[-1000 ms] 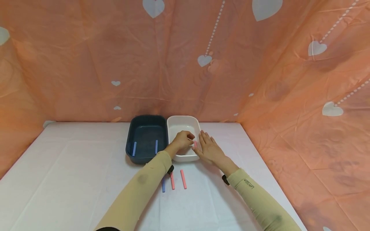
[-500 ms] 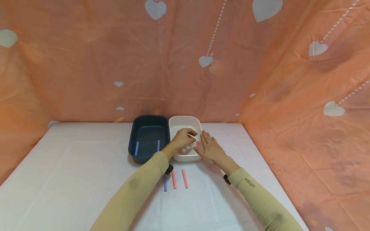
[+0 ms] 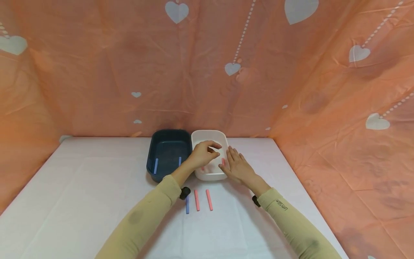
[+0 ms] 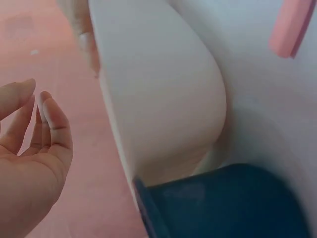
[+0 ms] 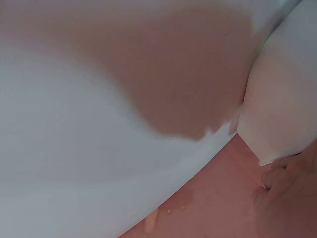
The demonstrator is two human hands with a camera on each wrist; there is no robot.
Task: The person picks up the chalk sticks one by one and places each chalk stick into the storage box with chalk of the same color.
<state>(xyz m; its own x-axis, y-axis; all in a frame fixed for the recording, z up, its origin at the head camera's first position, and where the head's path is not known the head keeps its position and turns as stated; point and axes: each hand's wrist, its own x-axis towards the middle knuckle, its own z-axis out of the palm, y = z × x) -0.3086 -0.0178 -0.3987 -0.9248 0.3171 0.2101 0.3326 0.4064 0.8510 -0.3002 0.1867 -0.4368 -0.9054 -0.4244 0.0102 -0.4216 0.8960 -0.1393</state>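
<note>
My left hand (image 3: 202, 154) hovers over the white tray (image 3: 194, 138), fingers loosely curved and thumb apart from them. In the left wrist view nothing sits between the fingers of that left hand (image 4: 37, 148). My right hand (image 3: 240, 169) lies along the tray's right rim with its fingers straight. Inside the white tray, a pink chalk-like stick (image 3: 223, 162) stands out beside the right hand. Part of another pink stick (image 3: 202, 168) shows below the left hand. Two blue sticks (image 3: 156, 166) lie in the dark blue tray (image 3: 171, 144), one partly hidden by my left wrist.
In front of the trays, two pink sticks (image 3: 197, 200) and one blue stick (image 3: 187, 205) lie on the white tablecloth (image 3: 97, 201). The two trays stand side by side near an orange curtain (image 3: 181, 79) with pale hearts, which also rises on both sides.
My left hand has lifted slightly within the white tray and its fingers have parted; a second pink stick now shows beneath it. The right hand keeps its place at the rim. The head view has shifted slightly.
</note>
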